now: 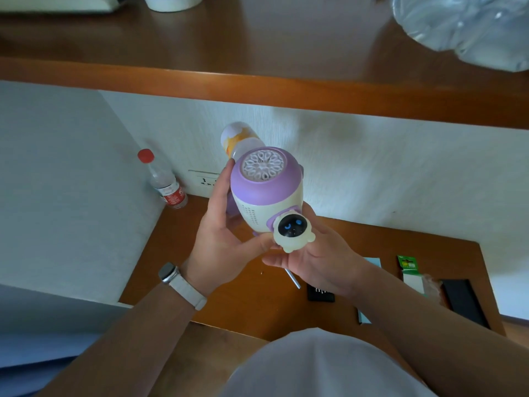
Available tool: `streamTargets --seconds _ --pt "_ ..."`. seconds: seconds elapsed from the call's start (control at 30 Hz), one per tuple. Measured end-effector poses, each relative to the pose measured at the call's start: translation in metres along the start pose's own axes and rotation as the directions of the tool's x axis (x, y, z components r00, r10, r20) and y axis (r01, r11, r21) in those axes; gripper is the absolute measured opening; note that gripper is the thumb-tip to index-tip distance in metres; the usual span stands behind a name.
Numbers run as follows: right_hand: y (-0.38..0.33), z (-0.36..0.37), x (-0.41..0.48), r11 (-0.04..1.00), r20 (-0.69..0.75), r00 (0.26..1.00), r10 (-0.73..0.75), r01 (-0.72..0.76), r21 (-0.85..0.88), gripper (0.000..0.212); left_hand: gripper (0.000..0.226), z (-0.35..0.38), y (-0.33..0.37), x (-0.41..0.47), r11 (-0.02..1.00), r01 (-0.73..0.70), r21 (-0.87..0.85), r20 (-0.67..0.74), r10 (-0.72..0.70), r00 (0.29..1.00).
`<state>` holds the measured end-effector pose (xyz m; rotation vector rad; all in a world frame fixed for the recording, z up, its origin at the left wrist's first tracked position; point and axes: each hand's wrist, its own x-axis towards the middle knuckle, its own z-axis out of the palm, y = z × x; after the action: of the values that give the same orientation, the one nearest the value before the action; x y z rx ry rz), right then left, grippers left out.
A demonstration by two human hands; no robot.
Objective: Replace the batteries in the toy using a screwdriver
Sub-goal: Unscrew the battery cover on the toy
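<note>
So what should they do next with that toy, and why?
Probably turn the toy over between the left hand and right hand to find the battery cover: only its purple top and little astronaut face the camera, no cover or screw shows, and the screwdriver lies untouched on the table.

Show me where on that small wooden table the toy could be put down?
Free: the left half of the table, bare wood between the water bottle and the near edge. Crowded: the right half, with the screwdriver, a black block, the battery pack and a long black case close together.
</note>
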<state>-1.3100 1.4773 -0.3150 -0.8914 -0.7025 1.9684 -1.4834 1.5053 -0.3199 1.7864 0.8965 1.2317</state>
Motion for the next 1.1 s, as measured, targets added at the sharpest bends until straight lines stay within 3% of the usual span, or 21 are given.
streamTargets --seconds 0.17,0.3,0.37,0.5,0.57,0.63,0.7,0.77,0.87,1.1 --pt "0.001 0.002 -0.001 0.999 0.049 0.998 0.047 -0.048 0.014 0.094 0.105 0.002 0.002 -0.005 0.999 0.001 0.032 -0.021 0.0 1.0" --pt "-0.002 0.002 -0.003 0.996 0.124 0.99 0.074 -0.078 0.031 0.13 0.107 0.0 0.003 -0.007 0.999 0.009 0.044 -0.005 -0.008 1.0" --pt "-0.002 -0.002 -0.001 0.997 0.108 0.991 0.079 -0.081 0.012 0.121 0.107 0.0 0.004 -0.005 0.999 0.025 0.038 0.01 -0.025 1.0" --pt "-0.003 -0.019 0.001 0.987 0.14 0.981 0.132 -0.117 -0.114 0.077 0.109 -0.001 -0.001 -0.007 0.994 0.103 -0.024 -0.045 -0.104 0.994" --pt "-0.004 -0.028 -0.002 0.981 0.152 0.978 0.141 -0.118 -0.155 0.068 0.105 -0.001 -0.005 -0.01 0.983 0.167 -0.079 -0.087 -0.174 0.981" --pt "-0.006 -0.031 -0.006 0.941 0.111 0.991 0.078 -0.036 -0.336 0.056 0.1 0.001 -0.007 -0.01 0.96 0.245 -0.135 -0.114 -0.261 0.959" --pt "-0.011 -0.028 -0.013 0.753 0.065 0.995 -0.074 0.098 -0.65 0.041 0.094 0.004 -0.008 -0.011 0.932 0.307 -0.191 -0.13 -0.334 0.934" --pt "-0.012 -0.029 -0.017 0.539 0.018 0.967 -0.254 0.157 -0.828 0.027 0.089 0.006 -0.008 -0.011 0.9 0.353 -0.255 -0.135 -0.395 0.909" --pt "-0.012 -0.033 -0.021 0.498 -0.038 0.917 -0.397 0.181 -0.848 0.026 0.089 0.007 -0.008 -0.011 0.862 0.396 -0.316 -0.129 -0.453 0.882" --pt "-0.012 -0.034 -0.029 0.464 -0.003 0.899 -0.437 0.223 -0.858 0.024 0.099 0.017 -0.003 -0.012 0.813 0.457 -0.361 -0.098 -0.52 0.849"
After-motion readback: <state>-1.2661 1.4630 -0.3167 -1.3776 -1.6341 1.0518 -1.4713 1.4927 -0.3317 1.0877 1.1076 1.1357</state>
